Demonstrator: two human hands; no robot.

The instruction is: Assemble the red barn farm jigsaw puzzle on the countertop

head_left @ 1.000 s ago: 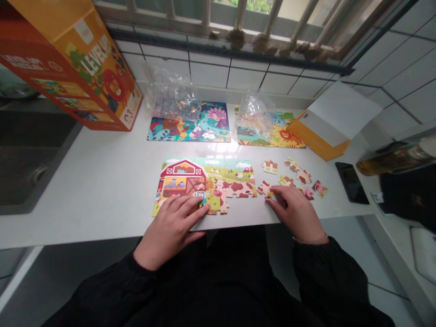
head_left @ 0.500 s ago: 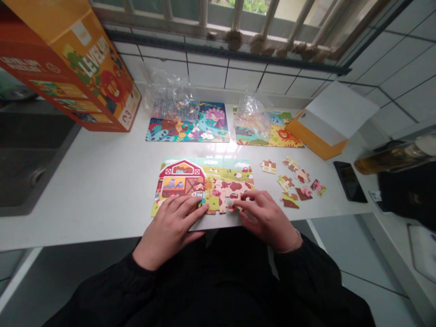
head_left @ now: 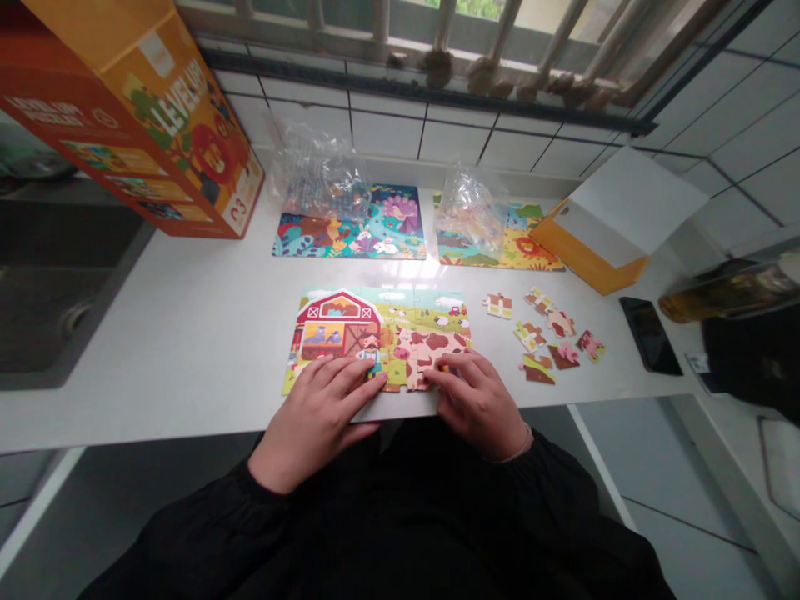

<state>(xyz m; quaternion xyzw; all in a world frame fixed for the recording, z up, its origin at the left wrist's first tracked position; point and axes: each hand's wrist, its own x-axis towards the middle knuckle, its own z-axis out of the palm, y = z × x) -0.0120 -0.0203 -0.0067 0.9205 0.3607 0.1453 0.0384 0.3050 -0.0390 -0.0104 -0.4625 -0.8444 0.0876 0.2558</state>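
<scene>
A partly built farm jigsaw (head_left: 381, 329) with a red barn and a spotted cow lies near the front edge of the white counter (head_left: 187, 333). My left hand (head_left: 318, 412) rests flat on its lower left part, fingers spread, holding nothing. My right hand (head_left: 478, 400) lies over the jigsaw's lower right corner below the cow, fingers pressed down on the pieces there; whether a piece is under them is hidden. Several loose pieces (head_left: 550, 337) lie to the right of the jigsaw, apart from both hands.
Two finished jigsaws (head_left: 356, 233) (head_left: 506, 242) lie at the back, each with a crumpled clear bag (head_left: 318, 179) on it. An orange puzzle box (head_left: 137, 117) stands back left, an open orange tray (head_left: 609, 221) back right. A black phone (head_left: 650, 333) and a sink (head_left: 56, 292) flank the counter.
My right hand took a piece from the loose ones on the right, carried it left and now presses down at the jigsaw's lower right. The left hand stayed put.
</scene>
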